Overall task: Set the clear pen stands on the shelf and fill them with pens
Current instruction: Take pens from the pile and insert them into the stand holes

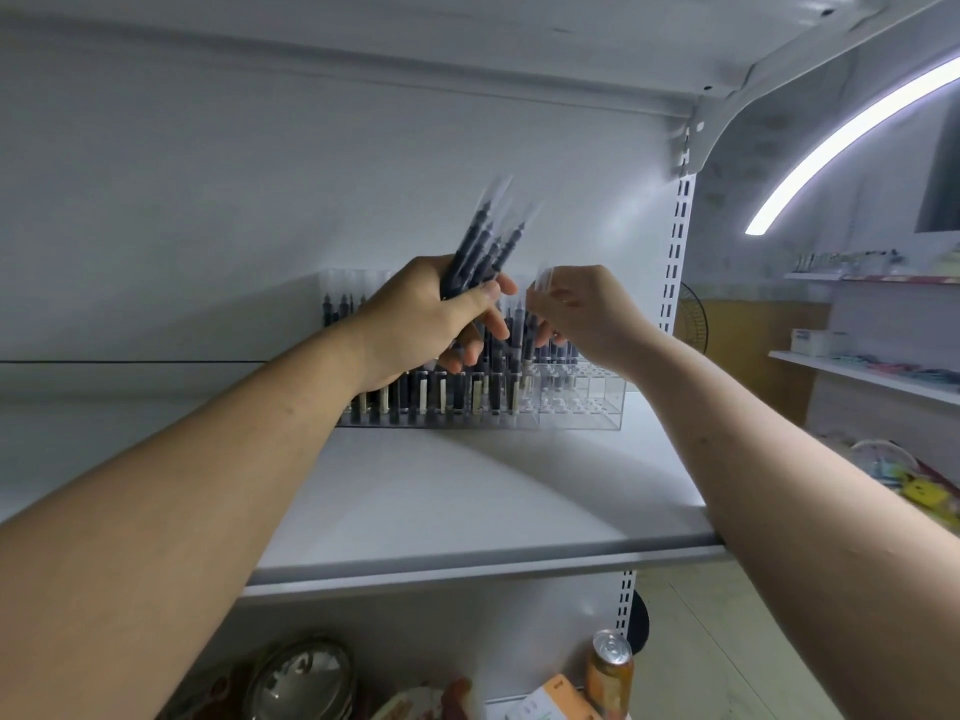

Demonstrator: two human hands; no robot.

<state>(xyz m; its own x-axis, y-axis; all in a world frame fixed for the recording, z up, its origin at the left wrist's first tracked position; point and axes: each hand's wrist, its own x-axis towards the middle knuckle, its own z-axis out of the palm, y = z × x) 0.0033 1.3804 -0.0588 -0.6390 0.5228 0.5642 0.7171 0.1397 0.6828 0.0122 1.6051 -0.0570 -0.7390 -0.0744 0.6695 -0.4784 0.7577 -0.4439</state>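
A clear pen stand (576, 402) sits at the back of the white shelf (467, 501); its left and middle slots hold several dark upright pens (457, 392), its right end shows bare holes. My left hand (426, 324) is raised above the stand, shut on a bundle of dark pens (483, 241) with clear caps pointing up. My right hand (582, 314) is just to its right, pinching one clear-capped pen (530, 324) that points down into the stand. My hands hide part of the stand's back rows.
A slotted upright post (675, 241) stands at the shelf's right end. Below the shelf are a drink can (610, 672), a glass pot lid (301, 678) and packets. Other shelves with goods (878, 366) lie to the right.
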